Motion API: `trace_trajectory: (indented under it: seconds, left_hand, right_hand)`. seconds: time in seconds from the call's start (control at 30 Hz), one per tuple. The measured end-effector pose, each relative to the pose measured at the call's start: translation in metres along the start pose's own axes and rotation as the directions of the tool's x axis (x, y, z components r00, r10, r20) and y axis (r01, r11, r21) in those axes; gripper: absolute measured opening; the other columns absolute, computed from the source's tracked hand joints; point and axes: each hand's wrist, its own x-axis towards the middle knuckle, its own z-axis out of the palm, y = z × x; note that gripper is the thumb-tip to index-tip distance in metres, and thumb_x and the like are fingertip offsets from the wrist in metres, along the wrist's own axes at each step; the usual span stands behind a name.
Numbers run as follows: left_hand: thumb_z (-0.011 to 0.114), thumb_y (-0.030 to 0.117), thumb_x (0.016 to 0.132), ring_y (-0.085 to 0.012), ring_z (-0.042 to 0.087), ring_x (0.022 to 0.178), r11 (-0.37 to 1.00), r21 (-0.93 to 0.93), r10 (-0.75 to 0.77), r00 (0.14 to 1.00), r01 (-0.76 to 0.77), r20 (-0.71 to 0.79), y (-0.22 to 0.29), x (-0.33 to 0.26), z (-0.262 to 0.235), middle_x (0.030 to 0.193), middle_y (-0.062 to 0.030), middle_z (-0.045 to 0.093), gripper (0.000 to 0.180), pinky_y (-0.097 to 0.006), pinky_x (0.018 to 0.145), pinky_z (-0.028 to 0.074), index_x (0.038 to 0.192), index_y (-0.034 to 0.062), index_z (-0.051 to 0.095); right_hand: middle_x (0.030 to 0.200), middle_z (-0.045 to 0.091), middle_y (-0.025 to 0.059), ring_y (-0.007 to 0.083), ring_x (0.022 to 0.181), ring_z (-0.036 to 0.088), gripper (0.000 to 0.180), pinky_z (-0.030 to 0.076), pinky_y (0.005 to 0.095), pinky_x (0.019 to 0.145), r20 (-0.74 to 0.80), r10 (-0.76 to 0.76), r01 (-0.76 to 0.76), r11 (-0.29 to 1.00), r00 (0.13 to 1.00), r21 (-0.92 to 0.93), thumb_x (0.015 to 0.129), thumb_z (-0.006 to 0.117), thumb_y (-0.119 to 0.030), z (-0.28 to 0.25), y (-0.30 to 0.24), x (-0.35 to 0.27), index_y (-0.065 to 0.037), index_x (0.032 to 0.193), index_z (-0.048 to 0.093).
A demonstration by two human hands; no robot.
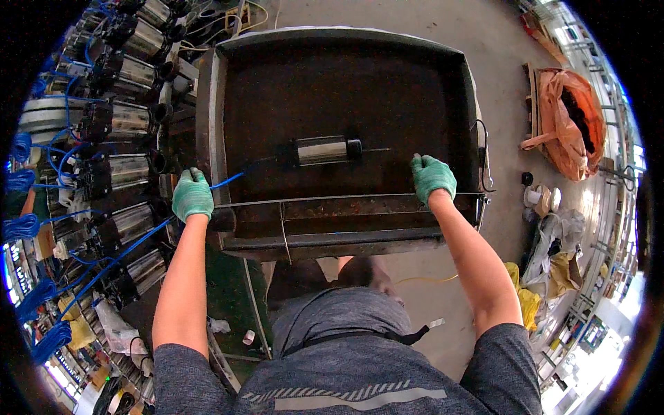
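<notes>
Found inside the dark rectangular steel tank (216, 111): one silver-and-black metal cylinder (322, 151), lying on its side, left to right, just near of the middle, with a thin straight grey rod (377, 150) at its right end. Green-gloved left hand (193, 196) at the tank's left wall, fingers curled around a slim blue flexible cable (227, 181). Green-gloved right hand (434, 176) over the near right part, apart from the cylinder; fingers bent, but cannot tell from this angle whether clasped on anything.

Judged heavy for its size, rigid, and likely slick on the polished silver middle. Best held with both palms around the body, one toward each black end; not by the thin rod, probably easy to bend. As for the cable, judged light and supple, fit for guiding, not for bearing weight.
</notes>
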Motion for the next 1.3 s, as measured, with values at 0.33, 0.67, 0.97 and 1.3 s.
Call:
trace_trajectory:
  seconds: [0.33,0.67,0.97,1.3]
  left_hand:
    - [0.040,0.046,0.104,-0.0409,0.070,0.093,1.000,-0.016,-0.004,1.000,0.004,0.021,0.003,-0.002,-0.006,0.100,-0.0182,0.073,0.043,-0.054,0.078,0.055,0.105,0.0141,0.069]
    - [0.043,0.043,0.104,-0.0404,0.069,0.092,0.997,-0.083,0.007,0.998,-0.002,0.062,0.002,-0.002,-0.009,0.102,-0.0156,0.073,0.039,-0.053,0.077,0.055,0.104,0.0129,0.067]
    - [0.044,0.044,0.103,-0.0421,0.070,0.089,0.990,-0.139,-0.010,0.997,0.021,0.080,-0.001,0.000,-0.004,0.101,-0.0177,0.073,0.038,-0.055,0.076,0.055,0.106,0.0141,0.067]
    - [0.047,0.043,0.102,-0.0430,0.069,0.079,0.978,-0.200,0.040,0.995,-0.058,-0.095,-0.009,-0.001,0.011,0.091,-0.0196,0.072,0.034,-0.055,0.068,0.054,0.102,0.0143,0.065]
  right_hand:
    - [0.115,0.071,0.0166,0.0415,0.111,0.064,0.048,0.052,0.0500,0.092,-0.010,-0.008,0.008,1.000,1.000,0.007,0.102,0.043,-0.051,-0.001,-0.001,-0.002,-0.013,0.109,0.072]
    - [0.121,0.068,0.0230,0.0433,0.114,0.063,0.047,0.052,0.0522,0.093,0.162,-0.261,0.268,0.963,0.952,-0.021,0.102,0.050,-0.044,-0.009,-0.061,0.001,-0.007,0.130,0.055]
    - [0.118,0.069,0.0230,0.0432,0.110,0.065,0.052,0.053,0.0527,0.089,0.252,-0.298,0.346,0.921,0.921,-0.177,0.099,0.054,-0.040,0.033,-0.146,0.021,-0.007,0.138,0.047]
    - [0.128,0.067,0.0221,0.0407,0.116,0.066,0.062,0.055,0.0481,0.094,0.179,-0.135,0.174,0.958,0.975,-0.226,0.094,0.061,-0.034,0.060,-0.157,0.030,-0.007,0.146,0.043]
